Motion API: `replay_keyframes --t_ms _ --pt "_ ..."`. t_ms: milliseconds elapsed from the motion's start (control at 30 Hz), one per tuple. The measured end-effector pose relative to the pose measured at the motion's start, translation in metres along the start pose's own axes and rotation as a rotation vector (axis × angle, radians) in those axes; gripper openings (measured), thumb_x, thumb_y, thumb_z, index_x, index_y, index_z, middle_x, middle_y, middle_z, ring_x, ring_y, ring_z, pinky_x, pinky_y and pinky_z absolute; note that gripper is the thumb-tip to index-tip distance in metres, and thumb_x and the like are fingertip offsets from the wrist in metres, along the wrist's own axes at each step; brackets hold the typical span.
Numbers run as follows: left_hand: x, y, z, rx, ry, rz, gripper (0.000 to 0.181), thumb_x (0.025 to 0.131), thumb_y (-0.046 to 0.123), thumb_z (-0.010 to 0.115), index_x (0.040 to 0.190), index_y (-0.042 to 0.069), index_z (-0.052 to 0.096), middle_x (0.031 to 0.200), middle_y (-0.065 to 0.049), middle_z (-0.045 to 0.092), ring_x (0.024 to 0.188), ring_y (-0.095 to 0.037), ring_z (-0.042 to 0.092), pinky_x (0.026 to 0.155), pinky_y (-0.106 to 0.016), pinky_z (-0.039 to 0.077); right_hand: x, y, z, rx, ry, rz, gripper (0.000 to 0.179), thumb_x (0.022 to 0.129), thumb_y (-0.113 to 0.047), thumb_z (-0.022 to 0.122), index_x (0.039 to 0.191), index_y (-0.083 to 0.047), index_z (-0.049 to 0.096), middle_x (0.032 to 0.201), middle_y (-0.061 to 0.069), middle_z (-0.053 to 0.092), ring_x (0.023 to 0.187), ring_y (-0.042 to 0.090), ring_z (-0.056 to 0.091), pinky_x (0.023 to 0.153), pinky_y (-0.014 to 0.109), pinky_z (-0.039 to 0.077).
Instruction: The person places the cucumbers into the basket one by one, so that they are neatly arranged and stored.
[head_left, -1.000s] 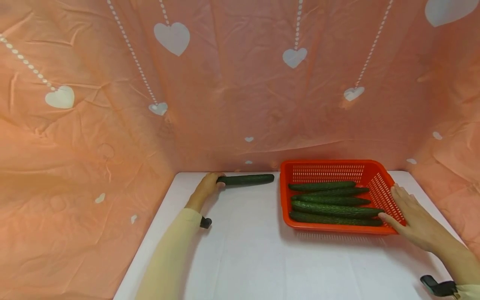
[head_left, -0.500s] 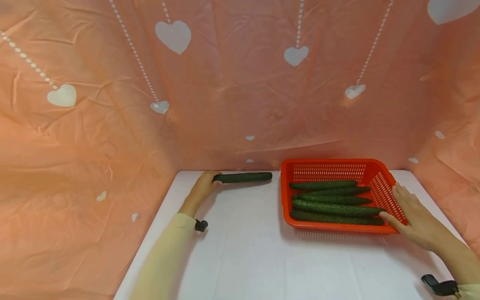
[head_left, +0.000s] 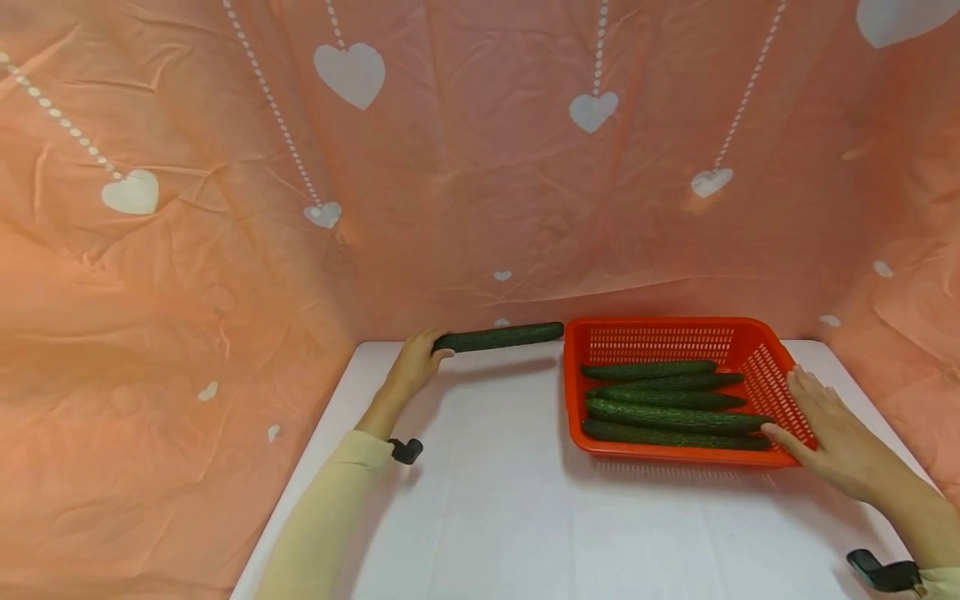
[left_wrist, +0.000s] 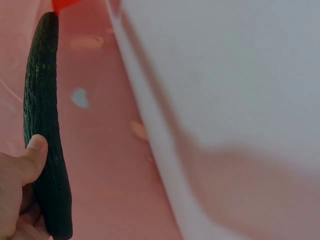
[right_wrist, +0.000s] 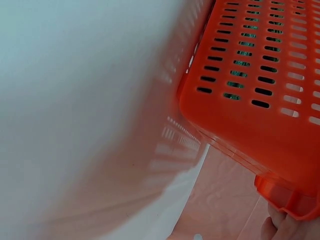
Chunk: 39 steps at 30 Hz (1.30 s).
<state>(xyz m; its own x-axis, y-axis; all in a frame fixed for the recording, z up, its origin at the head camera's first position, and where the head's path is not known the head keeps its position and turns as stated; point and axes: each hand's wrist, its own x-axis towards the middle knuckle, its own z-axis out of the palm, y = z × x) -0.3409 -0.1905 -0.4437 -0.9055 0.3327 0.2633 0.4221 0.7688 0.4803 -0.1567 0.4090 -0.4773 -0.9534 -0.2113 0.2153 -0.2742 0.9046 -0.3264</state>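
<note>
My left hand [head_left: 417, 364] grips a dark green cucumber [head_left: 501, 337] by its left end, holding it above the table's back edge. In the left wrist view the thumb lies across the lower part of the cucumber [left_wrist: 42, 95], its far tip beside a bit of red. To the right, an orange-red plastic basket [head_left: 678, 456] holds several cucumbers [head_left: 667, 416] lying side by side. My right hand [head_left: 836, 437] rests with fingers extended along the basket's right side. In the right wrist view only its fingertips [right_wrist: 285, 227] show, under the rim of the basket [right_wrist: 240, 112].
A white-covered table [head_left: 495, 500] carries the basket at its back right. An orange-pink curtain [head_left: 465, 208] with white hearts rises right behind the table and along both sides. The black wrist cameras [head_left: 407, 451] sit on both wrists.
The held cucumber has risen off the table and shifted right, its tip now close to the basket's left rim. My right hand and the basket have stayed in place.
</note>
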Motion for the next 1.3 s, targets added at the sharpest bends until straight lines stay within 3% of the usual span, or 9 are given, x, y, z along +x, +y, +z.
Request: replay_keyframes --t_ms 300,733,1033,1300 --pt "0.007 0.035 0.004 -0.036 0.037 0.082 0.041 0.101 0.018 0.075 0.135 -0.004 0.069 0.136 -0.023 0.069 0.132 -0.045 0.06 0.115 -0.058 0.045 0.0 0.002 -0.001 -0.015 -0.001 -0.008 0.097 0.107 -0.039 0.063 0.166 0.01 0.004 0.173 0.036 0.0 0.164 0.042 -0.009 0.123 0.024 -0.023" --pt "0.025 0.082 0.021 -0.072 -0.021 0.174 0.042 0.102 0.018 0.074 0.14 0.0 0.068 0.142 -0.02 0.067 0.139 -0.04 0.056 0.119 -0.054 0.043 0.002 0.004 -0.002 -0.062 -0.015 -0.02 0.099 0.107 -0.044 0.063 0.164 0.014 0.008 0.173 0.037 0.0 0.164 0.041 -0.01 0.124 0.029 -0.025" --pt "0.042 0.117 0.041 -0.067 -0.026 0.228 0.041 0.1 0.02 0.076 0.137 0.003 0.071 0.138 -0.014 0.07 0.132 -0.035 0.061 0.115 -0.047 0.049 0.001 0.002 -0.002 -0.057 -0.021 0.001 0.1 0.106 -0.045 0.061 0.165 0.013 0.005 0.172 0.036 -0.001 0.163 0.044 -0.01 0.124 0.031 -0.025" --pt "0.051 0.15 0.061 -0.074 -0.093 0.207 0.04 0.101 0.021 0.076 0.139 0.008 0.072 0.142 -0.011 0.069 0.137 -0.033 0.057 0.117 -0.044 0.047 0.001 0.002 -0.001 -0.045 0.018 -0.032 0.095 0.106 -0.041 0.064 0.164 0.015 0.012 0.172 0.037 0.005 0.165 0.042 -0.007 0.125 0.028 -0.022"
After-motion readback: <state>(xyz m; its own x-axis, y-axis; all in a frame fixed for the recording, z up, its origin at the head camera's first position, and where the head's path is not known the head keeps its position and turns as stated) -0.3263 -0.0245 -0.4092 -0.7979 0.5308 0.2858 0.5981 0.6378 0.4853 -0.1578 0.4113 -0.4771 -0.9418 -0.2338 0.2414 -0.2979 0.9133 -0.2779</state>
